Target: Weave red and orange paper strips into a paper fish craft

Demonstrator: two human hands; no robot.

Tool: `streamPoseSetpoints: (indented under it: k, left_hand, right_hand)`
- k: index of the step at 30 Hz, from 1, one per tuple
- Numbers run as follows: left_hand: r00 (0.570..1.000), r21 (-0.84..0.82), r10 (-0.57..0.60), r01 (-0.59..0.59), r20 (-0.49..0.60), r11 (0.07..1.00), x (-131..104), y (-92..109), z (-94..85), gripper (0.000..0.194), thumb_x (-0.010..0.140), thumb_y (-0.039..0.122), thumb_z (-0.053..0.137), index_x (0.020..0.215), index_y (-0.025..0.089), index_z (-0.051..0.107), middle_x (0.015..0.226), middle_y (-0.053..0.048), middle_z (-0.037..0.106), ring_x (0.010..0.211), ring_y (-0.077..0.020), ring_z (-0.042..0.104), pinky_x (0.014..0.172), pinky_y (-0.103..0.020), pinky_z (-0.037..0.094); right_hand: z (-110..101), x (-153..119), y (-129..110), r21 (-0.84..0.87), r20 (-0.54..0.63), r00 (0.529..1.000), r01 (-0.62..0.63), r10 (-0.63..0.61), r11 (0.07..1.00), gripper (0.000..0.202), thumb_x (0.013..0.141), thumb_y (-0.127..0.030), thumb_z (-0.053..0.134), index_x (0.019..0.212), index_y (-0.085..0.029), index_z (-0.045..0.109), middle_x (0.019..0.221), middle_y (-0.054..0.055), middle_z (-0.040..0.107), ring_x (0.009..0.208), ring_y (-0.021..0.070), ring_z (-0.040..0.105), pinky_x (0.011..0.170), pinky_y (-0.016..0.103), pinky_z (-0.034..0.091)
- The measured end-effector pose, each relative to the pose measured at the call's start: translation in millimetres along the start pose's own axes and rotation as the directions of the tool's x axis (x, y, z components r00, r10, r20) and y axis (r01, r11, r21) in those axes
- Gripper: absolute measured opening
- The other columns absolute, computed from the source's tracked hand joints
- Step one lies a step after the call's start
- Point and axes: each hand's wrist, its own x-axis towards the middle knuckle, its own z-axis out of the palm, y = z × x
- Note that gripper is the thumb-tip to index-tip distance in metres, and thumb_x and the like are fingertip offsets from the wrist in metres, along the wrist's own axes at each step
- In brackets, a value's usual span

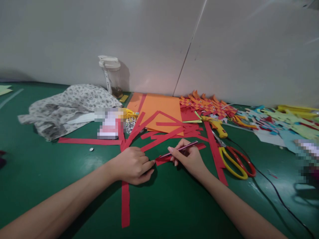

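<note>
My right hand (pixel 189 157) grips a slim pink-purple pen (pixel 185 147), slanted with its tip down to the left. Beneath the pen lies a short red paper strip (pixel 162 162), partly covered by my right fingers. At the strip's left end is my left hand (pixel 134 166), fingers curled, the index fingertip and thumb closed around that end. Under my left hand another long red strip (pixel 125 209) runs toward me on the green table (pixel 179 212). More red strips (pixel 165 137) lie crossed behind both hands.
Scissors (pixel 233 162) with yellow and red handles lie right, beside a yellow glue gun (pixel 218 127) with a black cord (pixel 271 186). Orange sheets (pixel 161 104), woven paper fish (pixel 206 104), a patterned cloth (pixel 72 103) and a lidded bottle (pixel 112 76) stand along the wall.
</note>
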Motion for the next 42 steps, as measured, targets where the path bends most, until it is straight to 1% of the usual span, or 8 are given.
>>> streamPoseSetpoints:
  k: [9,15,18,25,31,34,37,42]
  left_hand:
    - [1.0,-0.004,-0.008,0.008,-0.002,1.0,0.0,1.1,0.4,0.021,0.085,0.025,0.047,0.091,0.016,0.064,0.055,0.001,0.06,0.047,-0.0135,0.055,0.045,-0.029,0.04]
    - [1.0,-0.01,-0.002,0.002,0.006,1.0,-0.7,0.9,1.2,0.021,0.085,0.025,0.047,0.092,0.015,0.064,0.055,0.001,0.06,0.046,-0.0147,0.055,0.043,-0.03,0.04]
    - [1.0,-0.019,0.005,-0.005,0.018,1.0,-0.3,0.5,1.0,0.021,0.085,0.025,0.046,0.09,0.015,0.064,0.054,0.001,0.06,0.046,-0.0144,0.055,0.044,-0.029,0.04]
    - [0.999,-0.047,-0.018,0.021,0.05,0.999,1.4,1.1,-0.1,0.021,0.084,0.024,0.046,0.086,0.016,0.065,0.056,0.0,0.061,0.048,-0.0157,0.055,0.045,-0.032,0.04]
    - [0.998,-0.057,-0.036,0.039,0.051,0.998,2.2,1.6,0.8,0.021,0.085,0.024,0.045,0.082,0.017,0.065,0.056,0.0,0.061,0.049,-0.015,0.055,0.046,-0.031,0.039]
    - [0.998,-0.055,-0.034,0.037,0.048,0.998,2.0,2.2,0.7,0.021,0.085,0.024,0.046,0.083,0.017,0.065,0.056,0.0,0.061,0.048,-0.0155,0.055,0.046,-0.031,0.039]
    - [0.998,-0.053,-0.033,0.036,0.052,0.998,1.9,2.5,0.1,0.02,0.085,0.024,0.046,0.083,0.017,0.065,0.056,0.0,0.061,0.048,-0.0155,0.055,0.045,-0.031,0.038]
    - [0.998,-0.049,-0.034,0.036,0.048,0.998,2.3,1.8,0.2,0.02,0.084,0.024,0.046,0.084,0.017,0.065,0.056,0.0,0.061,0.048,-0.0156,0.055,0.045,-0.031,0.038]
  right_hand:
    - [-0.3,-1.6,-2.7,-0.021,0.005,1.0,-0.007,0.007,1.0,0.031,0.072,-0.038,0.072,0.067,-0.02,0.047,0.053,-0.002,0.063,0.039,0.0096,0.054,0.039,0.02,0.041]
    - [-0.5,-1.0,-0.3,-0.005,0.012,1.0,0.004,-0.004,1.0,0.031,0.073,-0.039,0.071,0.068,-0.02,0.047,0.053,-0.003,0.063,0.039,0.0088,0.054,0.039,0.019,0.042]
    - [-0.2,-0.6,1.1,-0.001,0.006,1.0,0.01,-0.01,1.0,0.031,0.073,-0.039,0.071,0.068,-0.02,0.047,0.053,-0.003,0.063,0.039,0.0089,0.054,0.038,0.018,0.042]
    - [-0.3,1.4,2.6,-0.008,-0.004,1.0,0.025,-0.025,1.0,0.031,0.073,-0.039,0.071,0.068,-0.02,0.047,0.052,-0.003,0.063,0.038,0.0093,0.054,0.038,0.019,0.042]
    - [-6.9,2.4,1.3,-0.015,-0.092,0.995,0.025,-0.027,1.0,0.033,0.071,-0.039,0.073,0.066,-0.02,0.046,0.049,-0.004,0.061,0.037,0.0088,0.052,0.038,0.018,0.042]
    - [-7.8,2.0,-0.3,0.004,-0.109,0.994,0.029,-0.028,1.0,0.033,0.069,-0.039,0.074,0.065,-0.02,0.046,0.047,-0.004,0.061,0.036,0.0081,0.051,0.037,0.018,0.041]
    - [-5.8,0.2,-1.4,0.029,-0.093,0.995,0.044,-0.041,0.999,0.033,0.07,-0.038,0.074,0.065,-0.02,0.047,0.049,-0.003,0.063,0.036,0.0083,0.052,0.037,0.017,0.042]
    - [-1.7,-2.0,0.6,0.041,-0.02,1.0,0.019,-0.018,0.999,0.03,0.07,-0.036,0.075,0.067,-0.02,0.049,0.052,-0.002,0.065,0.039,0.0098,0.056,0.038,0.018,0.042]
